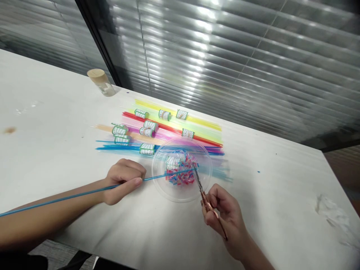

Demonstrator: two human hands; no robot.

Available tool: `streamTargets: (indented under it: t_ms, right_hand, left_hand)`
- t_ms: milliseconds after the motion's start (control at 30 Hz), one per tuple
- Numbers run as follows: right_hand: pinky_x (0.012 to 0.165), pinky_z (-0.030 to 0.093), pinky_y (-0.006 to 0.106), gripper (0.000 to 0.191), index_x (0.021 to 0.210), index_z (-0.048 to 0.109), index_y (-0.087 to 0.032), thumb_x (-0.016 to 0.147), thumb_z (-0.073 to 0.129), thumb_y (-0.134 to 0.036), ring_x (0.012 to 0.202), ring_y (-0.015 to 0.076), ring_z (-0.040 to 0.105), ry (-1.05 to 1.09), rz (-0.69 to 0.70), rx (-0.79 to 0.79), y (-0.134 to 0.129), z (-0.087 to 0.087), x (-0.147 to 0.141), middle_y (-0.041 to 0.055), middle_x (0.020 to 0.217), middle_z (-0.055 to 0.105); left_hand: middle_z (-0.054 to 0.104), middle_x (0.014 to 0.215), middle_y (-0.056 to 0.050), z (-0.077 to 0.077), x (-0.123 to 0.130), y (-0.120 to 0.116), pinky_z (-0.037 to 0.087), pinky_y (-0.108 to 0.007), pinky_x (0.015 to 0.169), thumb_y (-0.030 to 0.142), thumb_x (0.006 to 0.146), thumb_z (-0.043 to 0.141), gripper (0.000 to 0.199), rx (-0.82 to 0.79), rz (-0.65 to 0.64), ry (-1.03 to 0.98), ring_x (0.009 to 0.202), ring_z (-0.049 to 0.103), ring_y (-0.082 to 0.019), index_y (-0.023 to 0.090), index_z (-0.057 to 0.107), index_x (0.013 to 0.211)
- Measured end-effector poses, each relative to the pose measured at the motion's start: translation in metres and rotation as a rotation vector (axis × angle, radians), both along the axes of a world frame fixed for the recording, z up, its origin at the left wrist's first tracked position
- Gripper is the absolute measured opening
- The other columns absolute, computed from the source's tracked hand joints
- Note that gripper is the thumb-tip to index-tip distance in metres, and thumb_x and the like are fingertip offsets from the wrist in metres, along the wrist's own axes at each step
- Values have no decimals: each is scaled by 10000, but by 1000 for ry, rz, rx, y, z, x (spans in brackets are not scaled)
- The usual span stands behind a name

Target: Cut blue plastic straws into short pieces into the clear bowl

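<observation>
My left hand [123, 180] is closed on a long blue straw [64, 199], which runs back along the forearm and out over the bowl. A pair of copper-handled scissors [206, 202] is in my right hand [225, 217], fingers in the handles. The scissor blades meet the straw's far end above the clear round bowl [182, 198]. Inside the bowl lie many short cut pieces [182, 176] in blue, red and pink. Whether the blades are parted is too small to tell.
Behind the bowl lie bundles of coloured straws [202, 122] with paper labels. A lidded jar [101, 83] stands at the back left edge, near window blinds [197, 45]. Crumpled clear plastic [333, 212] lies at the right.
</observation>
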State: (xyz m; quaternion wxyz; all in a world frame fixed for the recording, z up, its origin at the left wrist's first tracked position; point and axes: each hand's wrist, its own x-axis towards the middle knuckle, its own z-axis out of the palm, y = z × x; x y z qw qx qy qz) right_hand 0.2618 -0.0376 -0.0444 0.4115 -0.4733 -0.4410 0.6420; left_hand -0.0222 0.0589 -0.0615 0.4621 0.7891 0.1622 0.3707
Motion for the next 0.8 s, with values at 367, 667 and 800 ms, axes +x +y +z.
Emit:
streamTargets:
  t_ms: [367,667,800]
  right_hand:
    - [461,347,215,477,681,309,-240,832,694,-479,494,94,362,-35,4,1,0,-7,-3,-69,593,386]
    - [502,271,235,480,718,300,-243,863,638,-551,560,115,294,-8,18,32,-1,-7,1,-64,622,366]
    - [491,262,233,530,708,299,-243,808,674,-604,552,111,276,6,46,0,-2,-3,-1,-67,618,358]
  left_hand:
    - [242,539,34,2,3,-1,221,-308,479,106,876,402,303,48,-59,47,464,250,-127,208,266,625]
    - [303,527,29,-3,-2,-3,237,-318,491,122,877,441,304,43,-18,85,467,303,-136,213,339,606]
    - [321,529,26,-3,-2,-3,243,-319,487,111,879,440,303,51,-11,93,466,315,-135,215,362,606]
